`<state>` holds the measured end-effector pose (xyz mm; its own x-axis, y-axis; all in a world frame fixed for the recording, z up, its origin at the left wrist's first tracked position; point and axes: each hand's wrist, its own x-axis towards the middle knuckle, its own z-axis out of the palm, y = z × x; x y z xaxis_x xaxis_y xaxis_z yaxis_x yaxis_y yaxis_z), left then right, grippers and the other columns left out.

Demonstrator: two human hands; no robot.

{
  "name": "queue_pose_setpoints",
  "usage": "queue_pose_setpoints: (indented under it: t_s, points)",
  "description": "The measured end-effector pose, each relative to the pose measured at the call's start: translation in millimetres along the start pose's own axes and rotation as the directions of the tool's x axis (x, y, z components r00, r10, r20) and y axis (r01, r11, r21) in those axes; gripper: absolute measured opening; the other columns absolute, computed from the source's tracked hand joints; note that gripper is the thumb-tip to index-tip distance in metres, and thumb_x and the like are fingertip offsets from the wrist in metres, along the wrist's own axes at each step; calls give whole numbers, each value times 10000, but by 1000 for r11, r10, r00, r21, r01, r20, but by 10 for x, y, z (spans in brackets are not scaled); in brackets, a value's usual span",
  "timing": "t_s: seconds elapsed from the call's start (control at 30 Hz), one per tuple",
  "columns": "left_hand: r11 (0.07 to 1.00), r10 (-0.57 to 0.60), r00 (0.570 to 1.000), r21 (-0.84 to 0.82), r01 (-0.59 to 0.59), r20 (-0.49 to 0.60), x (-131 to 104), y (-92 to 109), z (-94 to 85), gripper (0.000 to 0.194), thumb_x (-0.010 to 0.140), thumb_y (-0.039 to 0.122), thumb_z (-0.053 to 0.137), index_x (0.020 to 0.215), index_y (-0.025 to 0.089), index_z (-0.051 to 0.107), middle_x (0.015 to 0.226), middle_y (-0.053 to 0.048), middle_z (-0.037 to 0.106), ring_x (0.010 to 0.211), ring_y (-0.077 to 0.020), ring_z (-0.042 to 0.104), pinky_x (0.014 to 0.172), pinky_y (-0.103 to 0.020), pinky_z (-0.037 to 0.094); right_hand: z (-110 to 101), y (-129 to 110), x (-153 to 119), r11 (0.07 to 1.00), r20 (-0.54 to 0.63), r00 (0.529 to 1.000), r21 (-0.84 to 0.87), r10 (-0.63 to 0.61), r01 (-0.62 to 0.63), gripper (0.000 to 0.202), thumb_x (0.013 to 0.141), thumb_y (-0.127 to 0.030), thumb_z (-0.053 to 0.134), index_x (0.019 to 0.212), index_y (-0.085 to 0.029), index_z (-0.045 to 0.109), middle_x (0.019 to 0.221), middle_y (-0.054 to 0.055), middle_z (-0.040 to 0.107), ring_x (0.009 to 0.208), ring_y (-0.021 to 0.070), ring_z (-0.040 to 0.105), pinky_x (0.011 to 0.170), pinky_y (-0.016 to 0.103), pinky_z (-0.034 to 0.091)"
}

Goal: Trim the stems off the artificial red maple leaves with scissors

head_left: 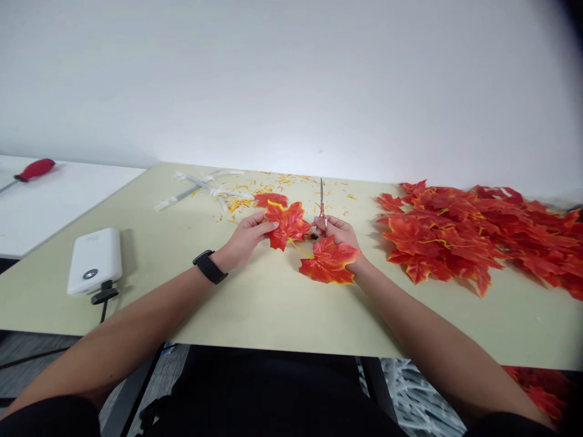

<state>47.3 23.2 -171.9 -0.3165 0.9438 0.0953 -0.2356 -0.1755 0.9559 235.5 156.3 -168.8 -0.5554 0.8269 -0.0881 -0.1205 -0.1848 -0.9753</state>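
Observation:
My left hand (251, 235) pinches a red artificial maple leaf (288, 224) with yellow edges, thumb on top. A second red leaf (328, 261) hangs nearer me, by my right wrist, and a thin yellow stem runs between the two. In my right hand (337, 232) is a pair of scissors (322, 203), blades pointing away from me toward the wall. Another red leaf (270, 199) shows just behind the held one. Small yellow and orange trimmings (241, 205) lie scattered beyond my hands.
A large heap of red maple leaves (446, 227) covers the table's right side. White plastic strips (195, 189) lie at the back left. A white power bank (95, 261) with a cable is at left. Further off is a red-handled screwdriver (37, 169). A wall stands behind.

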Motion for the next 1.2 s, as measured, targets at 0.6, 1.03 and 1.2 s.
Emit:
queue_pose_setpoints:
  t_s: [0.6, 1.03, 1.2]
  points:
    - [973, -51, 996, 222, 68, -79, 35, -58, -29, 184, 769, 298, 787, 808, 159, 672, 732, -1, 604, 602, -80, 494, 557, -222, 379, 9, 41, -52, 987, 112, 989, -114, -99, 112, 413, 774, -523, 835, 688, -172, 635, 668, -10, 566, 520, 68, 405, 532, 257, 361]
    - [944, 37, 999, 328, -44, 29, 33, -138, -29, 333, 824, 328, 763, 1111, 191, 665, 1108, -89, 740, 977, -210, 698, 822, -330, 554, 30, 59, -65, 967, 120, 986, -213, -118, 141, 336, 765, -426, 798, 668, -175, 597, 635, -24, 517, 539, 76, 407, 538, 244, 339]
    - [710, 330, 942, 642, -289, 60, 12, -122, -19, 442, 859, 349, 753, 1278, 263, 637, 1392, -75, 644, 1286, -260, 579, 1106, -457, 448, 34, 97, -77, 940, 226, 967, -286, -122, 185, 377, 795, -475, 780, 691, -178, 572, 638, -31, 480, 553, 77, 390, 544, 243, 338]
